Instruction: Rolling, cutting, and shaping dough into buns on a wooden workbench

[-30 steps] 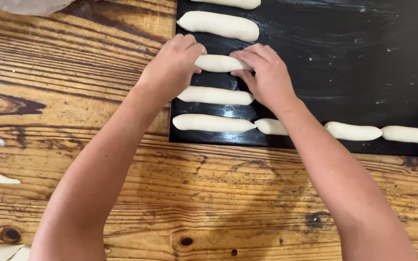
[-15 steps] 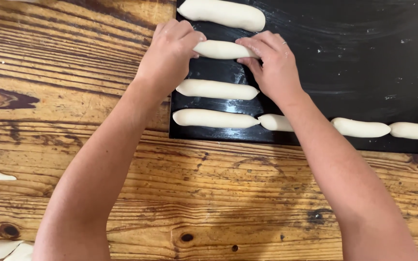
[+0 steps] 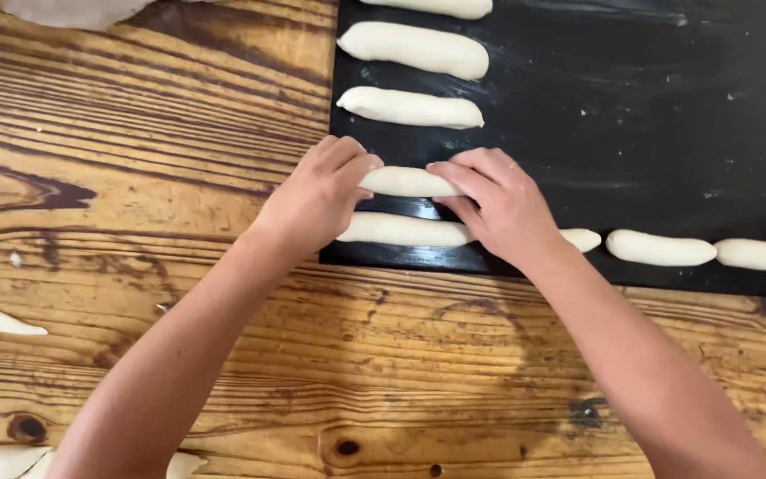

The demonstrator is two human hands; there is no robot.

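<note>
Dough roll (image 3: 405, 182) lies between left hand (image 3: 316, 200) and right hand (image 3: 498, 208), both pinching its ends.

Smooth matt pale dough rolls (image 3: 410, 182) on flour-dusted matt black tray (image 3: 649, 115); glossy grained knotty wooden table (image 3: 135, 151).

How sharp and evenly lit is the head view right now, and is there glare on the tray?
Head view: even, soft light, with only faint shadows under the left hand and right hand. The dough roll they hold looks sharp, its edges slightly soft. The black baking tray shows dull sheen and floury smears, no harsh glare. The wooden table grain is clear.
</note>
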